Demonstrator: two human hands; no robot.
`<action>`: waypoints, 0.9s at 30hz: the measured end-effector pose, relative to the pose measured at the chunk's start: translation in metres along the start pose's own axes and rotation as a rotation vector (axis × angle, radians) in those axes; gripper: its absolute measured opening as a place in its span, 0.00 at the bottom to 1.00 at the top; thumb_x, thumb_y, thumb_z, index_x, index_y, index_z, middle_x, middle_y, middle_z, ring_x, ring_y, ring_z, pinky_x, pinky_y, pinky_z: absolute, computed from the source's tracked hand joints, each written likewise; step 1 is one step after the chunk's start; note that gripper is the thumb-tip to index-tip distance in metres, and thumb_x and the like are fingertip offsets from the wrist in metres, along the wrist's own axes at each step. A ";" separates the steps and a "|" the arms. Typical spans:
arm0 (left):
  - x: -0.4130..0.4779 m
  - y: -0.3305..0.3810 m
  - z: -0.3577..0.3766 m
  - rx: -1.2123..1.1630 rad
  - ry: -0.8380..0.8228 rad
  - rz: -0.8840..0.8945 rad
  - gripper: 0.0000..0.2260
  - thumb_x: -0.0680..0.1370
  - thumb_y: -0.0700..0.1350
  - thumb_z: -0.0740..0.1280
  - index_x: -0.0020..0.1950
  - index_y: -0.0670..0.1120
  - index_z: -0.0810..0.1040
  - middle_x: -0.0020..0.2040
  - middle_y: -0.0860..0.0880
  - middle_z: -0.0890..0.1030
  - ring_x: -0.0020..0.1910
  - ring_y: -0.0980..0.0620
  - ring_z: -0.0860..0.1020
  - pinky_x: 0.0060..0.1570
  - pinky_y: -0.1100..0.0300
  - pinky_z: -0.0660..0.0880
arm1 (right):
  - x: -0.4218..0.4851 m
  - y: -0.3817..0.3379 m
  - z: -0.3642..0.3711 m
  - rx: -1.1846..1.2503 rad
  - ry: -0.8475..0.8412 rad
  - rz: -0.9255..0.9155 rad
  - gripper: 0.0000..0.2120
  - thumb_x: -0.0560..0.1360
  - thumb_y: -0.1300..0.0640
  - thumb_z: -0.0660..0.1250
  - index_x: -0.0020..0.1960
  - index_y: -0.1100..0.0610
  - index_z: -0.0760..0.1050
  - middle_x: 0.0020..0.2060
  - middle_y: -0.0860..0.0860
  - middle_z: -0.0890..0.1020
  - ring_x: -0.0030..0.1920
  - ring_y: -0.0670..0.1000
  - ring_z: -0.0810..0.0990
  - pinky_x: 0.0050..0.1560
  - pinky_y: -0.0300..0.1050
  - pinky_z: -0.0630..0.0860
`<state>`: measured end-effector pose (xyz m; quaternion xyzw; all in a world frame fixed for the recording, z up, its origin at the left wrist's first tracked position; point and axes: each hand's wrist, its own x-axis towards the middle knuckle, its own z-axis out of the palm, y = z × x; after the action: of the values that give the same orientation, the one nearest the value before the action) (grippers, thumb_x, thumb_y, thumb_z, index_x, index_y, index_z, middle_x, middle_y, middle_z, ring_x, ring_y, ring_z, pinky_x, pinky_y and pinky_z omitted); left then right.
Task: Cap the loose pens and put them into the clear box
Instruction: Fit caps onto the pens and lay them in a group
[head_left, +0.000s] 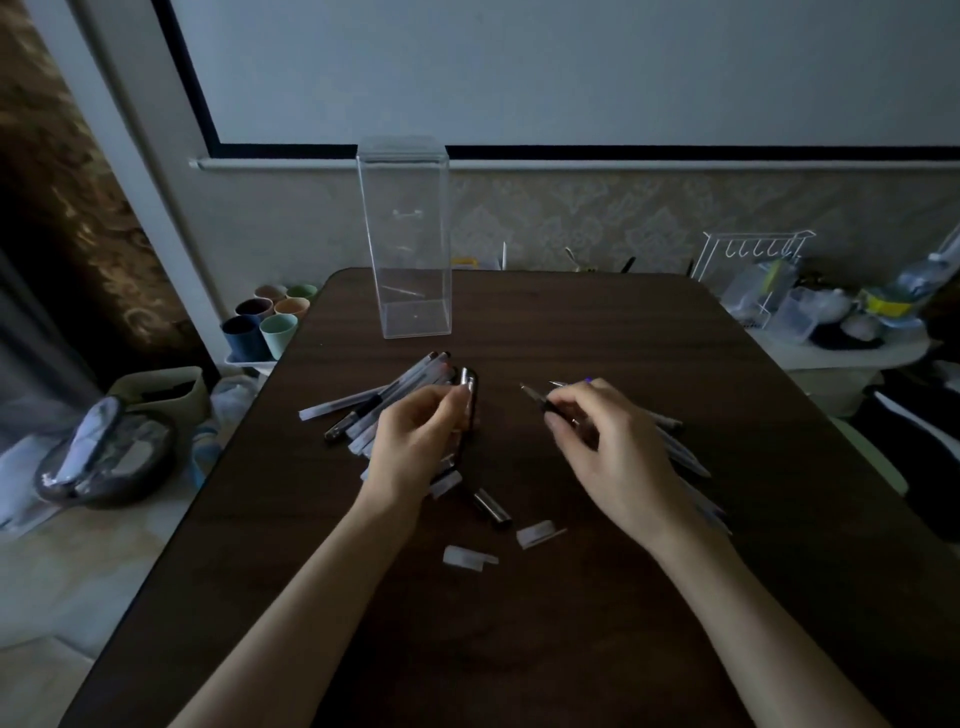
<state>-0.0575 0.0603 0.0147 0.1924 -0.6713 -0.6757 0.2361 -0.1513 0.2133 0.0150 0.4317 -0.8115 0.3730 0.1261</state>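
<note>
– Right hand (602, 447)?
– Pinching an uncapped pen (535, 397). Left hand (415, 441) pinches a dark piece (469, 387), cap or pen unclear.
– Box (410, 239)?
– Upright, far on the worktop (675, 519), beyond the pens (363, 402). Print unreadable.

Clear glossy plastic box (410, 244) on a dark, matt wood-grain table (597, 332).
</note>
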 end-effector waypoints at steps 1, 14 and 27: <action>-0.001 0.001 0.000 -0.068 0.013 -0.026 0.08 0.77 0.44 0.63 0.41 0.46 0.80 0.31 0.54 0.79 0.35 0.57 0.76 0.43 0.59 0.72 | -0.002 -0.003 0.004 0.001 -0.021 -0.022 0.08 0.75 0.58 0.65 0.54 0.56 0.76 0.46 0.46 0.75 0.45 0.41 0.74 0.46 0.29 0.71; -0.001 0.002 -0.001 -0.130 -0.060 0.011 0.06 0.75 0.43 0.66 0.40 0.49 0.81 0.42 0.51 0.84 0.45 0.54 0.80 0.48 0.57 0.73 | -0.004 -0.004 0.006 0.005 -0.050 -0.151 0.12 0.74 0.52 0.61 0.52 0.56 0.78 0.44 0.49 0.77 0.42 0.46 0.77 0.39 0.46 0.77; -0.006 0.009 -0.004 0.235 -0.300 0.119 0.06 0.74 0.44 0.66 0.51 0.47 0.78 0.47 0.45 0.82 0.48 0.48 0.80 0.50 0.51 0.77 | -0.005 -0.003 0.011 0.057 0.042 -0.129 0.10 0.70 0.54 0.67 0.47 0.59 0.77 0.40 0.50 0.79 0.40 0.44 0.78 0.43 0.36 0.76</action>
<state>-0.0493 0.0607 0.0237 0.0759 -0.7833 -0.5987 0.1491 -0.1442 0.2074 0.0058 0.4784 -0.7683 0.3961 0.1544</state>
